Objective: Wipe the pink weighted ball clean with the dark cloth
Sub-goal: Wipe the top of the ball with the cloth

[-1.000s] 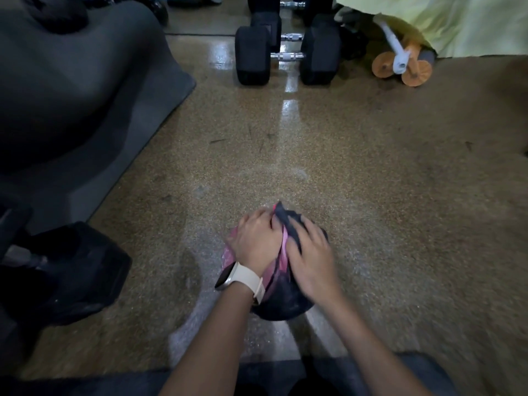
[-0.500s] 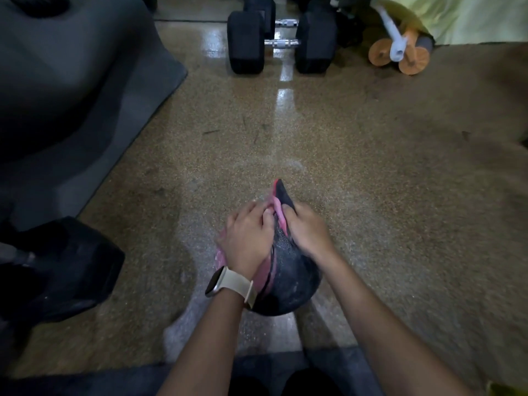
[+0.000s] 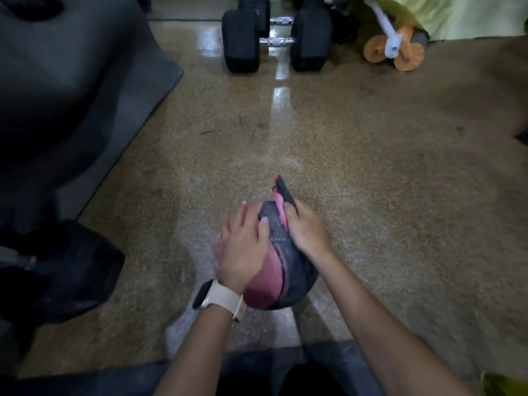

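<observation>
Black dumbbells [image 3: 275, 41] and an orange-wheeled roller [image 3: 394, 51] sit beyond a dark mat [image 3: 85, 95].

There is one camera, worn on the person's head. It looks forward and down at the floor [image 3: 371, 172]. Both arms reach in from the bottom edge, and the hands sit close, low in the middle. Far off, at the top edge, are dumbbells [image 3: 275, 38]. The wide lens bends the sides of the view.
</observation>
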A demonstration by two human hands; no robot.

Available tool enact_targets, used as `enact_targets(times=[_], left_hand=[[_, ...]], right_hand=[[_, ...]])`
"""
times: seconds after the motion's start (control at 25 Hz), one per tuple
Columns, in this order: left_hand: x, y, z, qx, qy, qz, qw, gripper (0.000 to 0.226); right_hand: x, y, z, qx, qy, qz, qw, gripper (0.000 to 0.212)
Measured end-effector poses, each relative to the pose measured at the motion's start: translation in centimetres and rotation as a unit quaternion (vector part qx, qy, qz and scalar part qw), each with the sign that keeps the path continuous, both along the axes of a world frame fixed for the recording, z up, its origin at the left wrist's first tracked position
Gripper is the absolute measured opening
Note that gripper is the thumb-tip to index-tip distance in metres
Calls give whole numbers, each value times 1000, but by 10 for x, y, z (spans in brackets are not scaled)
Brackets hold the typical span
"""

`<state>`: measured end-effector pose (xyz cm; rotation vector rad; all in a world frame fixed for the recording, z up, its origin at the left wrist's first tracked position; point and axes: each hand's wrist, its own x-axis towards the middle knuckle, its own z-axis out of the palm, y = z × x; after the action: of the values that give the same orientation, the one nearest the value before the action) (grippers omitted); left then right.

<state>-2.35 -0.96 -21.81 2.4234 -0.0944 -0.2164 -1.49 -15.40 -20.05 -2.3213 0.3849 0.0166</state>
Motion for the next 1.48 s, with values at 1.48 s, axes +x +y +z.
enact_targets(times=[1.48], left_hand=[[27, -2, 14, -46, 47, 23, 998, 52]], right_hand=[[-41, 14, 4, -56, -68, 73, 993, 45]])
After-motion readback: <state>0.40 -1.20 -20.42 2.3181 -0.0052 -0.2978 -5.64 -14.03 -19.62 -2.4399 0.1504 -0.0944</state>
